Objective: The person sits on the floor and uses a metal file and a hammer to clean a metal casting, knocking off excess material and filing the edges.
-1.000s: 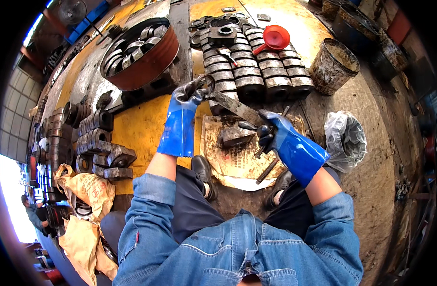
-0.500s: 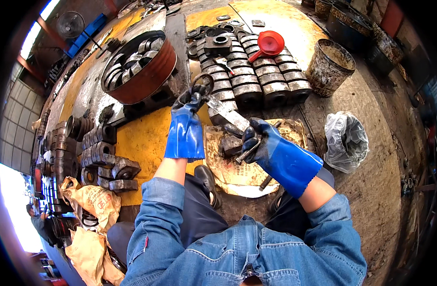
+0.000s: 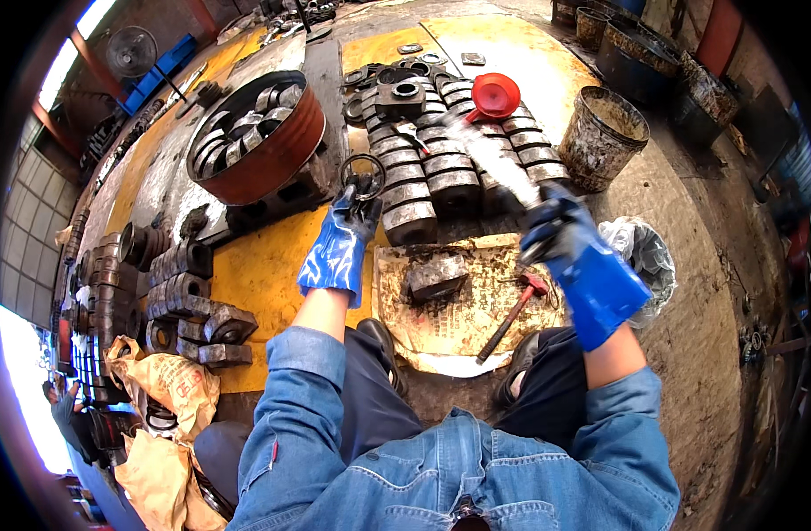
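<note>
Both my hands wear blue rubber gloves with dark, soiled fingers. My left hand [image 3: 348, 217] is closed on the lower edge of a dark metal ring [image 3: 376, 170], held upright in front of the rows of metal parts. My right hand [image 3: 556, 232] grips a long, flat, pale tool [image 3: 494, 161], smeared by motion; its exact kind cannot be made out. The tool points up and left, over the rows. Between my feet a stained sack [image 3: 405, 332] lies flat. On it rest a greasy metal block [image 3: 436, 278] and a red-headed hammer [image 3: 513, 311].
Rows of thick metal rings [image 3: 450, 173] carry a red plastic scoop [image 3: 497, 96] and a small brush [image 3: 412, 134]. A rusty drum [image 3: 273, 155] of metal parts stands left. At right are a grimy bucket [image 3: 605, 133] and a plastic-lined container [image 3: 649, 257]. Paper sacks [image 3: 171, 380] lie lower left.
My right hand has swung up and right with the flat tool, away from the ring and off the sack, uncovering the block and hammer. My left hand has shifted slightly lower with the ring.
</note>
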`<state>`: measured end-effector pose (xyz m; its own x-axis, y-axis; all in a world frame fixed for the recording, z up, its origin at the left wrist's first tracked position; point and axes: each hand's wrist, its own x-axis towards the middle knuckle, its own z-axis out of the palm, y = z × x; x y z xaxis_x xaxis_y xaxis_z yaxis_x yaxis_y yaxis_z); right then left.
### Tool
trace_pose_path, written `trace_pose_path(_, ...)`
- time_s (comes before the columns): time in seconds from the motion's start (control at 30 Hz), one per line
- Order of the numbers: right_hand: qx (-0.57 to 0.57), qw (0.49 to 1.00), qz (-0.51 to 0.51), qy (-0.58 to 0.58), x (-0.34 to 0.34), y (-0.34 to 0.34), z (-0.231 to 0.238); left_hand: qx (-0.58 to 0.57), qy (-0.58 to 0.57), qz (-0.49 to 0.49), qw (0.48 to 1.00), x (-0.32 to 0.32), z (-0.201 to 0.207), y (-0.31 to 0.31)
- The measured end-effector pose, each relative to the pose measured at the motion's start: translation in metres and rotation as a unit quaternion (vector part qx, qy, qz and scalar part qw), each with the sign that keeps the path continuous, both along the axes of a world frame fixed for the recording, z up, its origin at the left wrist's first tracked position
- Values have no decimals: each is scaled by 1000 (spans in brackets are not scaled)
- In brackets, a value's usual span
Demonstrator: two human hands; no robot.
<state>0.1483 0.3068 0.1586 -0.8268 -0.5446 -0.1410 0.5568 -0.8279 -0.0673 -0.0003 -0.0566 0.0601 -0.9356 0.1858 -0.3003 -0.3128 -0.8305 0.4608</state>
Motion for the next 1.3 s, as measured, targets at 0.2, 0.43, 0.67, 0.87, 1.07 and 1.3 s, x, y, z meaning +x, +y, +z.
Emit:
trace_pose_path(0.2,457,770,-397,-204,12,159,-13,-84,37,-40,995,3,14,16)
trace_pose_path(0.43,918,279,-212,-188,154,261,-166,-381,96,-88,915,20,-2,-3)
trace_pose_path(0.67,954,102,127,-251,219,233,-239,-371,10,-71,926,27,12,16)
trace_pose_path(0.87,969,114,129,-179,223,199,-209,-386,12,-87,918,21,17,17)
trace_pose_path(1.07,959,229,-158,-53,237,270,-190,-322,90,-83,939,28,12,46)
trace_pose_path(1.3,615,723,-314,-34,97,96,4,-321,161,-23,933,52,31,19)
